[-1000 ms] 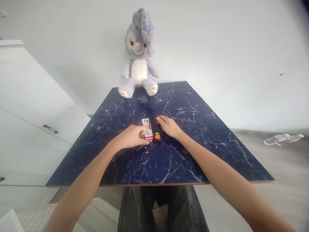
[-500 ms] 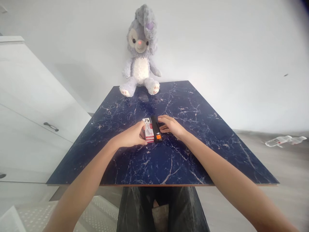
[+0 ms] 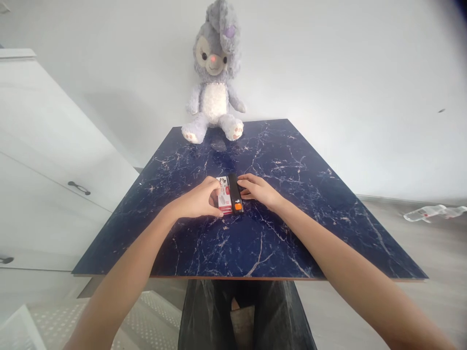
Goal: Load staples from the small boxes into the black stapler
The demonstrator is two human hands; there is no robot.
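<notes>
A small white-and-red printed box (image 3: 224,198) lies on the dark blue marbled table (image 3: 255,248). Around its left side curls my left hand (image 3: 202,197), thumb at the near end and fingers toward the far end. Pressed along the box's right side is a black stapler (image 3: 234,189) with an orange part at its near end. My right hand (image 3: 257,188) is at the stapler's right side, its fingers apart and their tips against that side. The undersides of both things are hidden.
A grey plush rabbit (image 3: 215,92) sits at the table's far edge against the wall. White cabinets (image 3: 47,170) with dark handles stand on the left. Clear plastic bottles (image 3: 426,212) lie on the floor at right. My legs (image 3: 204,311) are below the table's front edge.
My right fingertips have come slightly closer against the stapler, which now sits more squarely beside the box. The whole view has shifted a little; my left hand keeps its grip.
</notes>
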